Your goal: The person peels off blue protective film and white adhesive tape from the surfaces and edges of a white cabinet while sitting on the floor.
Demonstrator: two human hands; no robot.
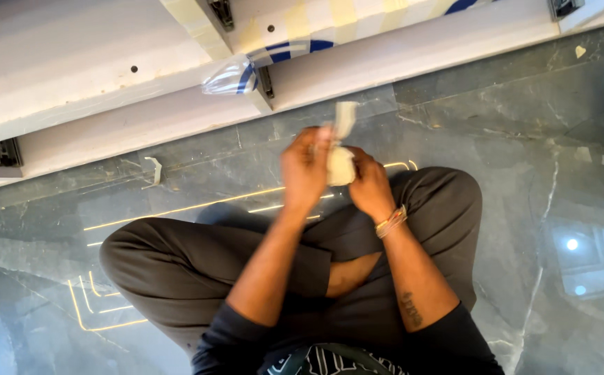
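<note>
I sit cross-legged on a dark polished stone floor [524, 139]. Both hands are raised in front of my knees and close around a pale, crumpled wad of tape or paper [341, 167]. A loose strip of it sticks up above the fingers. My left hand [305, 170] pinches the wad from the left and is slightly blurred. From the right, my right hand [369, 186] grips the same wad; a beaded bracelet sits on that wrist. How the fingers lie under the wad is hidden.
A white wooden panel or cabinet part [72, 76] with black metal brackets lies across the floor ahead. A clear plastic wrap with blue stripes [236, 76] rests on it. A small torn scrap [154, 170] lies on the floor at left.
</note>
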